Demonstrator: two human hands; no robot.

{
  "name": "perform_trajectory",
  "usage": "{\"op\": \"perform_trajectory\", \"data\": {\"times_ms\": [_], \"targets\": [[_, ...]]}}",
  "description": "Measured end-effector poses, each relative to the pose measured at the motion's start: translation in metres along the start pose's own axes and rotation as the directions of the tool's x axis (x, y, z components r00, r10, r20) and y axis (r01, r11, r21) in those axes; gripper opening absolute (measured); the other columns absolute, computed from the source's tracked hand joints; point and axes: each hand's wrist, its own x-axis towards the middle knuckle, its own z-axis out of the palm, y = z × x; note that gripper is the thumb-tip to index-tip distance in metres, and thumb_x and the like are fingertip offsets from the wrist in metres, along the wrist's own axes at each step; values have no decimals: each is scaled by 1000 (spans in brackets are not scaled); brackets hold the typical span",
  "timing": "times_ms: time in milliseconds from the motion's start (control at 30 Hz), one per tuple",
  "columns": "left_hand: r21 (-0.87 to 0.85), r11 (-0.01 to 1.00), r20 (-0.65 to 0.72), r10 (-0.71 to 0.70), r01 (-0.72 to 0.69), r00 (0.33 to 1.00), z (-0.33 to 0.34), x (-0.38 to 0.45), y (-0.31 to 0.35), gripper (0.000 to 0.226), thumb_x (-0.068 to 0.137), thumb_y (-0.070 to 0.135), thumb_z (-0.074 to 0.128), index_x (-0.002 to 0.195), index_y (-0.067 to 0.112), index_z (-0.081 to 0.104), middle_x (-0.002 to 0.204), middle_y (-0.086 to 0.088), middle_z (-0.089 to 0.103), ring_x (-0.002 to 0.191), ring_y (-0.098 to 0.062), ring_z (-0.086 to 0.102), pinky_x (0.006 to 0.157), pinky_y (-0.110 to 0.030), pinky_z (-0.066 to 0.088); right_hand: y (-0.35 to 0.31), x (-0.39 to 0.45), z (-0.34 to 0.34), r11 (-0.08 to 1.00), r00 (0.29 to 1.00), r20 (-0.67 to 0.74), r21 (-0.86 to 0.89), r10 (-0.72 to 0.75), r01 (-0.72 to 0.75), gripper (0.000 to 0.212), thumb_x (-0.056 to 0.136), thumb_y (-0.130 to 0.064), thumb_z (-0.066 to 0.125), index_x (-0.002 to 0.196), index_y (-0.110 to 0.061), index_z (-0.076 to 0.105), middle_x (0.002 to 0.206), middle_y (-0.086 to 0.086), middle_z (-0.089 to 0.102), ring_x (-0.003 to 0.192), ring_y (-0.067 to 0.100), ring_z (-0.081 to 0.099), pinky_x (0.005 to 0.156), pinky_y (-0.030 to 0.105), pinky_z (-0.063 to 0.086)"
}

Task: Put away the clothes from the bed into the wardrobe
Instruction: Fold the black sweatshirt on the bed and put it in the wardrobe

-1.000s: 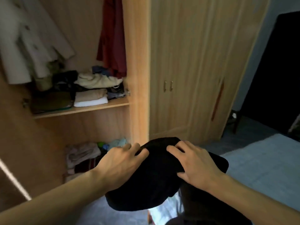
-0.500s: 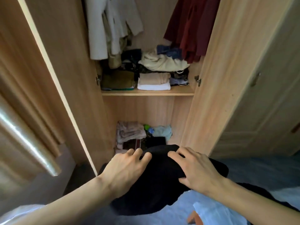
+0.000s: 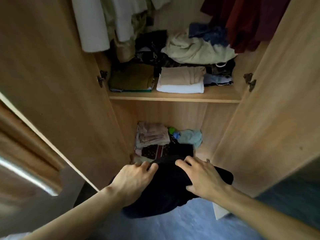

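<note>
Wood-grain doors point(image 3: 52, 94) flanked the open wardrobe point(image 3: 174, 98), its shelf stacked with soft folded clothes. Left hand point(image 3: 133, 181) and right hand point(image 3: 204, 179) held a black, matte, folded garment point(image 3: 166, 189) low before the bottom compartment, fingers point(image 3: 183, 164) curled over its top edge, gripping it.

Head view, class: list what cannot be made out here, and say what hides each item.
- Black garment: its type is unclear; folded, dark, and both the left hand and right hand cover it.
- Left hand's fingers: tips curl behind the cloth.
- Hanging clothes: tops and hangers cut off by the top edge.
- Lower shelf pile: front hidden behind the garment.
- Wardrobe door handle: blurred.
</note>
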Motion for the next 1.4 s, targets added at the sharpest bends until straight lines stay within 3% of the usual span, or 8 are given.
{"op": "perform_trajectory", "data": {"times_ms": [467,533,633,867,1000,1133,1233,1400], "targets": [[-97,993,15,-66,67,998,37,137,-104,84,35,33,91,109,25,52,84,7,62,60,-20,65,35,-29,42,69,164,2,998,999,32,-52,42,-40,83,60,-34,84,129,-30,38,106,-2,56,95,22,60,66,35,53],[-127,990,45,-58,63,997,50,160,-118,79,48,34,88,116,27,48,93,6,64,69,-22,68,43,-32,47,78,185,11,996,998,30,-72,63,-60,83,60,-34,84,129,-30,38,107,-1,56,95,23,60,68,36,54],[-207,973,75,-86,100,993,75,192,-130,64,82,29,68,136,32,33,128,6,54,106,-27,64,74,-38,52,92,214,29,992,995,50,-95,86,-81,83,62,-34,85,130,-29,37,108,1,56,97,24,60,69,38,54],[-151,981,-18,-128,124,992,200,267,-150,66,93,34,58,148,35,22,138,7,48,115,-24,61,86,-37,49,141,292,136,989,997,-41,-129,68,-73,79,72,-34,78,137,-30,33,125,3,51,111,27,56,78,38,53],[-60,990,-120,-136,129,983,302,315,-161,65,91,35,61,147,30,28,131,3,56,108,-24,64,82,-33,51,180,353,231,989,987,-150,-126,56,-75,83,79,-38,75,145,-35,25,143,2,45,126,27,51,85,38,52],[-23,997,-286,-74,71,955,412,350,-172,76,61,32,87,125,24,46,100,0,67,72,-27,69,47,-32,51,204,397,332,984,961,-272,-147,57,-100,83,76,-39,78,143,-33,31,136,0,48,123,25,52,80,36,52],[-45,998,-355,-61,48,933,478,359,-168,73,60,30,86,122,25,47,107,0,64,87,-27,68,52,-35,54,210,410,392,984,954,-296,-152,48,-96,83,70,-36,82,138,-31,36,129,0,49,119,25,53,71,36,51],[-51,996,-368,-85,71,926,528,353,-161,64,64,33,82,121,25,52,108,1,65,89,-25,68,54,-33,53,211,419,440,988,953,-302,-144,1,-46,82,68,-35,82,136,-32,37,124,-2,53,113,25,56,68,35,49]]}}
